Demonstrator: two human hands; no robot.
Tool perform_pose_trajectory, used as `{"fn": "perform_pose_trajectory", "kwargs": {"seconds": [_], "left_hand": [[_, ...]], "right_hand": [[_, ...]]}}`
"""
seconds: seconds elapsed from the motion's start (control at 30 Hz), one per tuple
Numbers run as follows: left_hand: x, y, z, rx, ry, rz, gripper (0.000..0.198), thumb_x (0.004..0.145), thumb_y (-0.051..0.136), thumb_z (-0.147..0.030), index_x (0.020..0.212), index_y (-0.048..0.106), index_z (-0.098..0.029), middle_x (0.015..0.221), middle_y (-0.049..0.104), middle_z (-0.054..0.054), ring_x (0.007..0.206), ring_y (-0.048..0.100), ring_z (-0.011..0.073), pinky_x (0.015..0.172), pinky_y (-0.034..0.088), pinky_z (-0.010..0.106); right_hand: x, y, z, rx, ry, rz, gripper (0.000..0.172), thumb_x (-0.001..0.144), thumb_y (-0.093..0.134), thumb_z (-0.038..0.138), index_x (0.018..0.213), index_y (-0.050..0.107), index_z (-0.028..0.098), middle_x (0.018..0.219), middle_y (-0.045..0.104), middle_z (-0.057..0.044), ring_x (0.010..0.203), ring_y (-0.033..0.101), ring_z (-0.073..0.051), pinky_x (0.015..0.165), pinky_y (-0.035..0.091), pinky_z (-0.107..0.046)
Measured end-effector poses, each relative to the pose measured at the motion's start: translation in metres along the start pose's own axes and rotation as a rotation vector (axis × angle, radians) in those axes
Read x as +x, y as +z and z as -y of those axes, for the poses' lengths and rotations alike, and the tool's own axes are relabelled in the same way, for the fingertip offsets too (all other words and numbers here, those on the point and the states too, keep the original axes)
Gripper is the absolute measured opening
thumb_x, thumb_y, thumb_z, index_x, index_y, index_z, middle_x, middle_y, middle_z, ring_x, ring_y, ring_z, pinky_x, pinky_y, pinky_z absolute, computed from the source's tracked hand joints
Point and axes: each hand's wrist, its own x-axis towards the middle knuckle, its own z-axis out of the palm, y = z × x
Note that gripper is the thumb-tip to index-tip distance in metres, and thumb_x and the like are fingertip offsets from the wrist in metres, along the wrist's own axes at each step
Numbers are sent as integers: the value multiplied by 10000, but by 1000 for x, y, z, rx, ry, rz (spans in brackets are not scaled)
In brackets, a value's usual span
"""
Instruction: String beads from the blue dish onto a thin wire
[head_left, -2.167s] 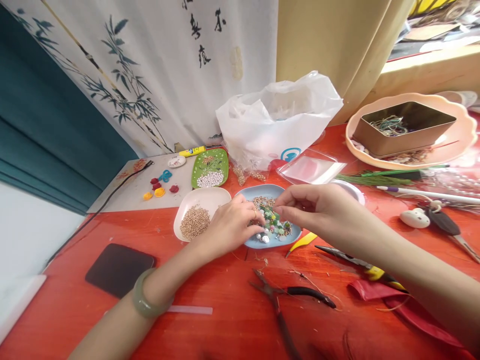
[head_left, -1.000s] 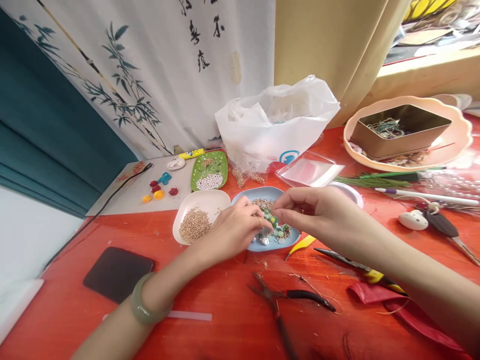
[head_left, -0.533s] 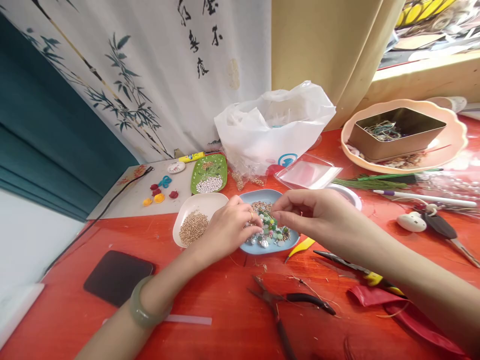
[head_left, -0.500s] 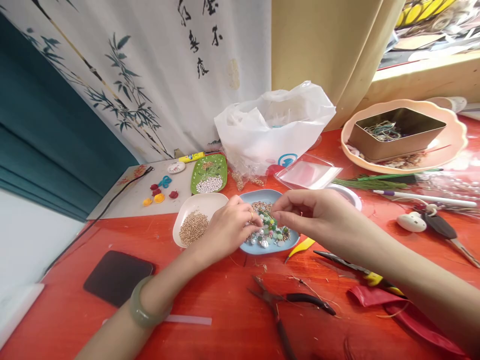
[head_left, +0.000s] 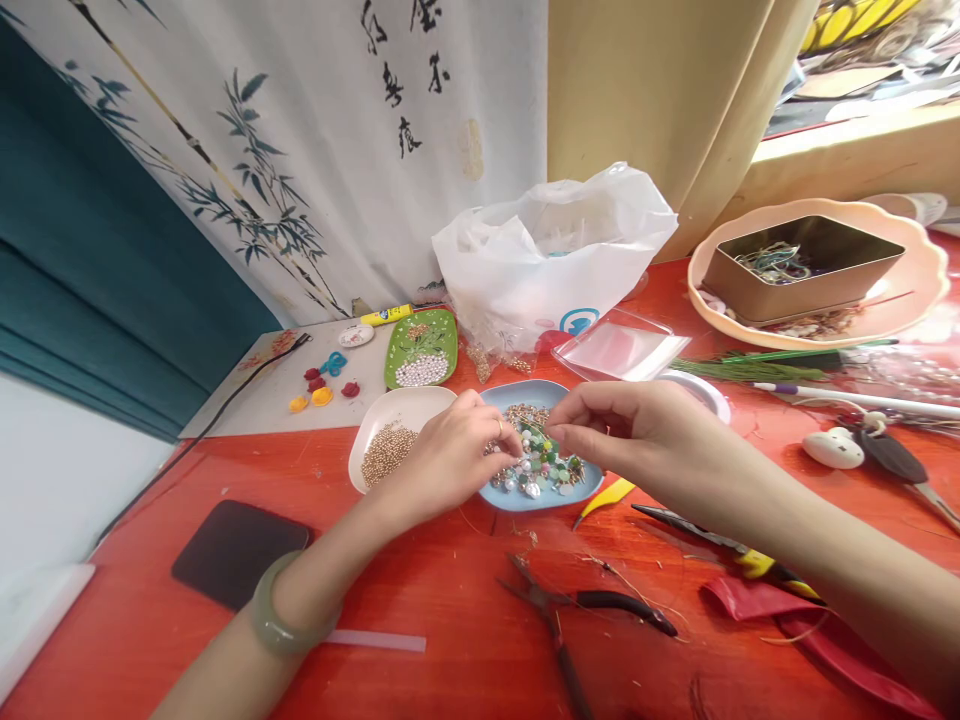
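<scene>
Blue dish (head_left: 536,391) of beads (head_left: 541,465) | left hand (head_left: 466,448) above, curled, hold unclear | right hand (head_left: 634,428) above, fingertips close, hold unclear

Cannot make out anything pinched in the left hand (head_left: 466,447) or right hand (head_left: 630,428): too small. Cannot see all of the cream dish (head_left: 412,402) behind the left hand, nor 1 plier handle (head_left: 573,682) past the bottom edge.

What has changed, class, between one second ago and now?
The left hand has drawn back slightly leftward over the blue plate; no grip is visibly taken or released. The right hand, plate and black pliers stayed put.
</scene>
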Motion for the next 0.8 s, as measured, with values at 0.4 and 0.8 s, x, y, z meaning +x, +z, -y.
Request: {"fn": "perform_pose_trajectory", "kwargs": {"seconds": [0.4, 0.8], "left_hand": [[-2, 8, 2, 115, 69, 100, 60, 754, 647, -239, 805, 671, -219, 781, 620, 8, 854, 457, 201, 706, 373, 298], [2, 11, 1, 14, 44, 82, 64, 792, 603, -226, 760, 649, -194, 793, 629, 5, 864, 470, 190, 736, 391, 304]], "right_hand": [[0, -1, -1, -21, -2, -13, 149, 778, 516, 243, 694, 627, 190, 552, 551, 23, 512, 464, -94, 457, 340, -222], [0, -3, 0, -41, -9, -17, 145, 763, 514, 228, 688, 632, 190, 567, 592, 17, 511, 482, -97, 451, 347, -225]]}}
